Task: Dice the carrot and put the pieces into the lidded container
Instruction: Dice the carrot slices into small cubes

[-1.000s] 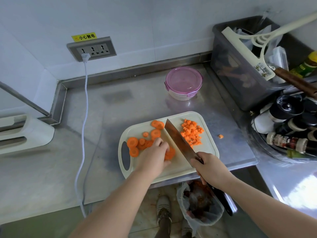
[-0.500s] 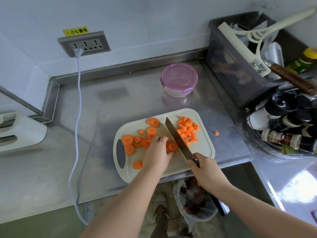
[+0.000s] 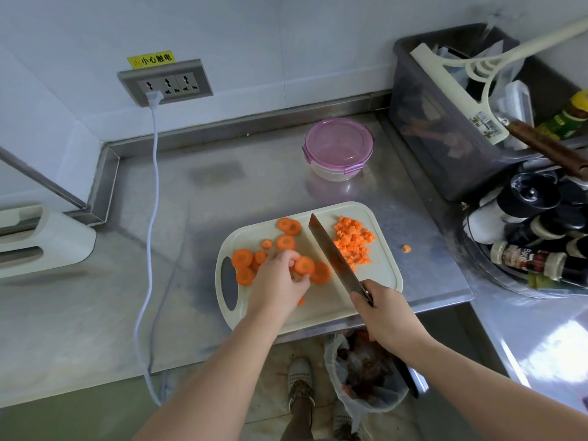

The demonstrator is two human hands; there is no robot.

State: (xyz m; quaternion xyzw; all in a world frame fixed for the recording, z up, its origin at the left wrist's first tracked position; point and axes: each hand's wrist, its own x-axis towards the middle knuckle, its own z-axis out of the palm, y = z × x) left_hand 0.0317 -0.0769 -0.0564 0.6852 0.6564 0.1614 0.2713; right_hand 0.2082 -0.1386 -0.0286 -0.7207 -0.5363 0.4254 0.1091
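Several orange carrot rounds point(image 3: 241, 258) lie on the cream plastic cutting board point(image 3: 383, 276), with a small diced carrot pile point(image 3: 353, 241) right of the steel knife blade point(image 3: 331, 253). Left hand point(image 3: 280, 281) pinches one round in its fingertips; right hand point(image 3: 381, 313) is wrapped round the knife handle. Round clear container with pink lid point(image 3: 339, 148) sits behind the board, lid on. Best to lay rounds flat, tuck fingertips back, cut strips, then crosswise.

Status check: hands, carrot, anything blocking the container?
Left hand pinches carrot slice; right hand grips knife. Diced pile on board, one stray piece on counter. Container lidded, nothing blocking it.
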